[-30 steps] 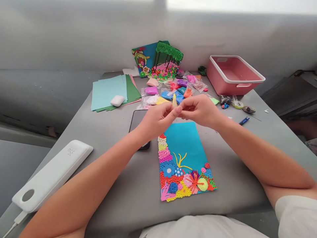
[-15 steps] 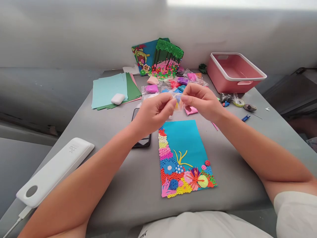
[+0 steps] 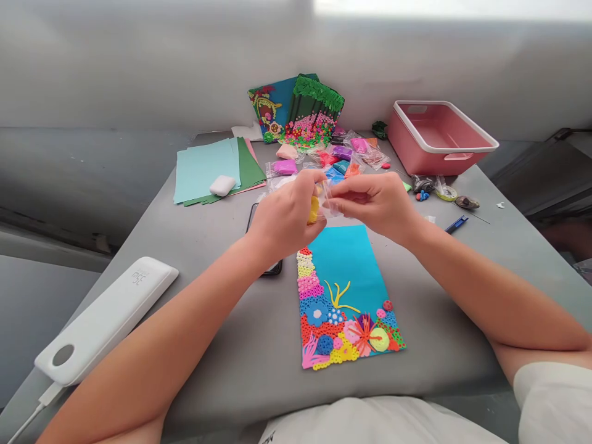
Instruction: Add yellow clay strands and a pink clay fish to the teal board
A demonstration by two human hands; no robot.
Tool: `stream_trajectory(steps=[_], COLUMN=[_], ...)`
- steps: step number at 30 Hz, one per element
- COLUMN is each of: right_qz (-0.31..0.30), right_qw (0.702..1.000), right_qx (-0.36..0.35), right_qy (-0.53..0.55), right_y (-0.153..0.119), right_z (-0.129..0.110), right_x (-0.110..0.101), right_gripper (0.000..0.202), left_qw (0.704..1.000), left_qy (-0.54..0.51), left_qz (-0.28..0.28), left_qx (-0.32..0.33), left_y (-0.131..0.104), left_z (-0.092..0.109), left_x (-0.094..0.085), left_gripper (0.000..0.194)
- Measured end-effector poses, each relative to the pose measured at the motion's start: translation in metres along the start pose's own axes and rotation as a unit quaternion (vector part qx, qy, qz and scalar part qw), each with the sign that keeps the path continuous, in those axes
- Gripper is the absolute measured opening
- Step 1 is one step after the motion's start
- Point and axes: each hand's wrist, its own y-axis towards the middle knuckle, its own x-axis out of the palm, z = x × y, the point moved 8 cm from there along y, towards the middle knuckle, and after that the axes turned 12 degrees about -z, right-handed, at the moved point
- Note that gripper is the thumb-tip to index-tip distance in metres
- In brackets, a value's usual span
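Note:
My left hand is closed around a small clear plastic bag with yellow clay in it. The fingers of my right hand pinch near the mouth of that clear bag; the fingertips are partly hidden. Just below both hands lies a blue card, its left and lower edges covered with colourful clay rings, balls, flowers and coral-like strands. Behind the hands are several bags of coloured clay, among them a purple one and a blue one.
A phone is partly under my left hand. Coloured sheets carry a white case. At left lies a white power bank. A pink basket stands back right, near a blue pen-like tool. Two decorated cards lean on the wall.
My left hand has wrapped around the bag, and the yellow clay shows more plainly. My right hand has shifted slightly lower, still at the bag. The pink clay packet near it is now hidden or gone.

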Motion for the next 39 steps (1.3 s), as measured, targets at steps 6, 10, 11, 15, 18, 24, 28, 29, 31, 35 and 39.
stream_trajectory(steps=[6, 10, 11, 15, 18, 24, 28, 29, 31, 35, 39], right_qz=[-0.089, -0.041, -0.017, 0.024, 0.002, -0.047, -0.039, -0.03, -0.01, 0.005, 0.029], right_qw=[0.988, 0.981, 0.978, 0.979, 0.994, 0.996, 0.996, 0.996, 0.996, 0.993, 0.988], right_qx=[0.054, 0.087, 0.091, 0.06, -0.011, -0.057, -0.073, -0.076, -0.079, -0.107, -0.131], right_qy=[0.111, 0.167, 0.185, 0.194, 0.107, 0.055, 0.02, 0.017, 0.036, 0.048, -0.073], right_y=[0.002, 0.003, 0.003, 0.004, 0.005, 0.005, 0.004, 0.003, 0.002, 0.002, -0.001], right_z=[0.015, 0.025, 0.028, 0.029, 0.017, 0.008, 0.004, 0.003, 0.0, -0.008, -0.015], right_x=[0.02, 0.008, 0.002, -0.011, -0.01, -0.006, -0.008, -0.008, -0.009, -0.01, -0.013], right_gripper=[0.013, 0.018, 0.02, 0.028, 0.02, 0.015, 0.014, 0.014, 0.012, 0.006, 0.017], left_qw=[0.998, 0.956, 0.925, 0.768, 0.731, 0.703, 0.685, 0.683, 0.677, 0.662, 0.636], left_qy=[-0.015, -0.288, -0.379, -0.622, -0.654, -0.686, -0.702, -0.704, -0.71, -0.728, -0.752], left_qz=[-0.053, -0.037, -0.036, -0.044, -0.054, -0.05, -0.048, -0.046, -0.047, -0.063, -0.058], left_qx=[0.025, 0.032, 0.007, -0.143, -0.19, -0.182, -0.189, -0.192, -0.189, -0.165, -0.162], left_y=[0.0, 0.003, 0.004, 0.004, 0.002, 0.002, 0.002, 0.001, 0.0, 0.001, 0.002], left_z=[0.006, -0.005, -0.012, -0.035, -0.04, -0.039, -0.034, -0.033, -0.03, -0.023, -0.025], left_x=[0.007, 0.003, 0.003, 0.012, 0.016, 0.025, 0.028, 0.028, 0.027, 0.027, 0.031], left_gripper=[0.061, 0.092, 0.092, 0.07, 0.067, 0.061, 0.057, 0.055, 0.052, 0.049, 0.051])
